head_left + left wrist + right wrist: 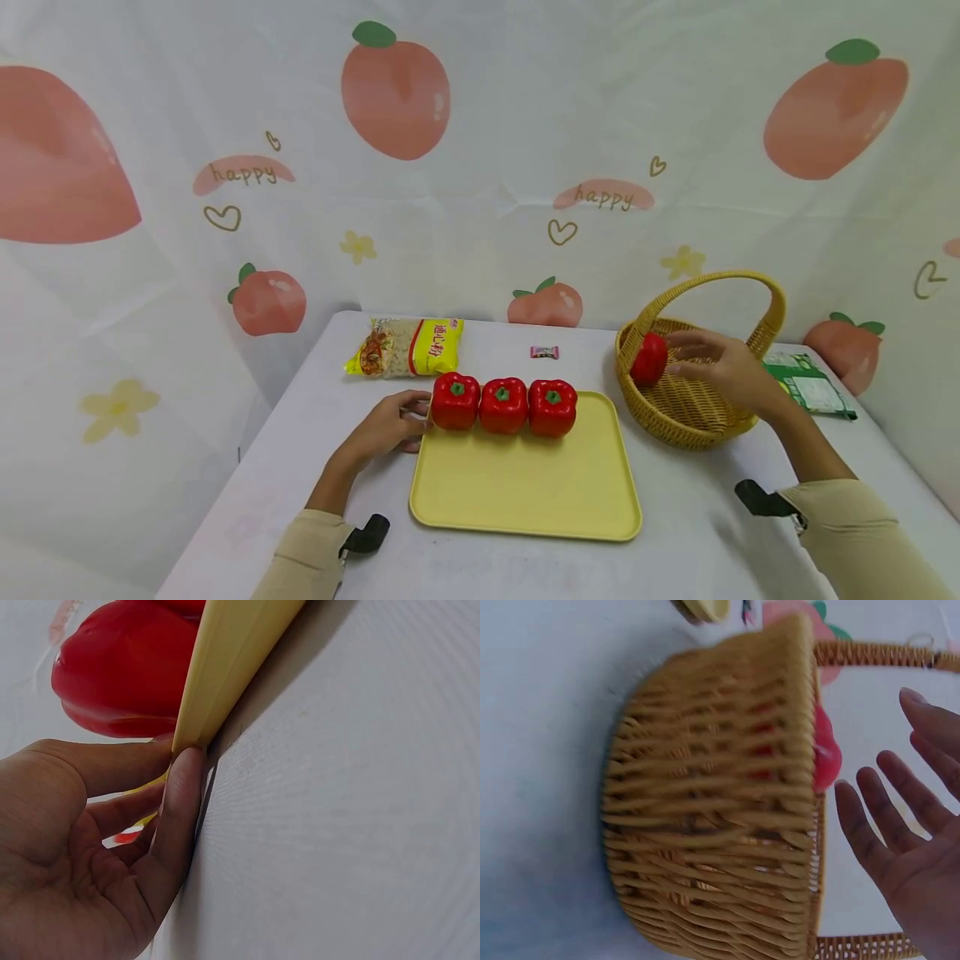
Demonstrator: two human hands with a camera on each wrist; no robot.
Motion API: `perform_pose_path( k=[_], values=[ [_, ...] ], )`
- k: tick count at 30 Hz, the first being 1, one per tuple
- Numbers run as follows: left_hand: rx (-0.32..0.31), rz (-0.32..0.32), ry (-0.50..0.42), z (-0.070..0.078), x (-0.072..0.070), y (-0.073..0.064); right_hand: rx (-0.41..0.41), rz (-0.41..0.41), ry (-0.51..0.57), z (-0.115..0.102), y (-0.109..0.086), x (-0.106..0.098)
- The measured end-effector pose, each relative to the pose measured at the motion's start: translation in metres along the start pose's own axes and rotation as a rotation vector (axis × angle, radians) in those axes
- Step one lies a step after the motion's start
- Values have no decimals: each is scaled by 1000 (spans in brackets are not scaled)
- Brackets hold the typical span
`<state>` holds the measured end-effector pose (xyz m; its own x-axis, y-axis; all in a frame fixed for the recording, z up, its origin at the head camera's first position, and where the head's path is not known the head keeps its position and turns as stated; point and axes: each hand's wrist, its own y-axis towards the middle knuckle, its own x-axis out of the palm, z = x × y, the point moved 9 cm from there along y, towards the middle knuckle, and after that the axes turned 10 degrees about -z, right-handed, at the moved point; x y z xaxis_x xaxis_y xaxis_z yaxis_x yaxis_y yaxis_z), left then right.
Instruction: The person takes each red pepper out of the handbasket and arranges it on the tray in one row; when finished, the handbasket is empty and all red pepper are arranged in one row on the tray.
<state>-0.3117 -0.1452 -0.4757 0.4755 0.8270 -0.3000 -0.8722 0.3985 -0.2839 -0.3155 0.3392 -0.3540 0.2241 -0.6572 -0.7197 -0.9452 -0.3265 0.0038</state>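
Three red bell peppers (504,406) stand in a row along the back left of a yellow tray (525,496). At the tray's left rim, my left hand (386,429) pinches the edge between fingers and thumb, close beside the leftmost pepper (124,671). On the right is a wicker basket (690,433) with a tall arched handle. Another red bell pepper (649,360) leans inside the basket's left wall, partly hidden by the weave in the right wrist view. My right hand (720,367) hovers over the basket opening, fingers spread near that pepper and holding nothing.
A yellow bag of pasta (408,348) lies behind the tray at the left. A small pink wrapped candy (544,352) is behind the peppers. Right of the basket lies a green packet (813,387). A printed cloth (480,208) hangs behind the table.
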Motion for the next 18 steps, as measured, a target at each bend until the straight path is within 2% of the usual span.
perform_pose_path(
  k=[10, 18],
  values=[
    [-7, 13, 0, -3, -2, 1, 86, -174, 147, 24, 24, -8],
    [-5, 15, -1, -3, -1, 1, 137, -223, 159, 31, 35, -6]
  ],
)
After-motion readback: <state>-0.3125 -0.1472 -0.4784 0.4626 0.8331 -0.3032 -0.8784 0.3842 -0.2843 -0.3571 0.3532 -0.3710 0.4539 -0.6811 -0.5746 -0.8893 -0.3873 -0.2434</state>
